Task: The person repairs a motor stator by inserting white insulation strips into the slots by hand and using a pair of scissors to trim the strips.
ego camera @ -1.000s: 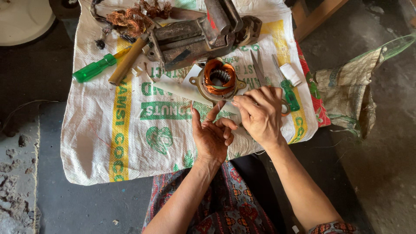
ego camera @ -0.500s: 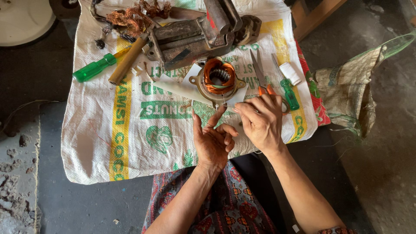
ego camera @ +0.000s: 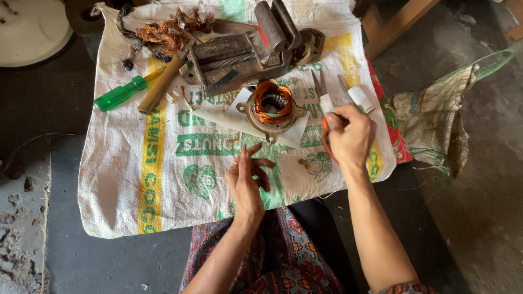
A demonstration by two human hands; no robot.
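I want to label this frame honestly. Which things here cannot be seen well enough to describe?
Head view only:
- Scissors: the right hand covers the orange handles, so its grip is unclear.
- Left hand: whether it holds a thin wire is too small to tell.
- White round object: cut off by the top-left edge.
- Vise: its top is cropped by the upper edge.
- Motor stator: its inner slots are too small.

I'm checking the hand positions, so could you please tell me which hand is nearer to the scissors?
Right. The right hand rests on the scissors, over their handles, blades pointing away. The left hand is raised nearer the person, apart from them, below the copper-wound stator.
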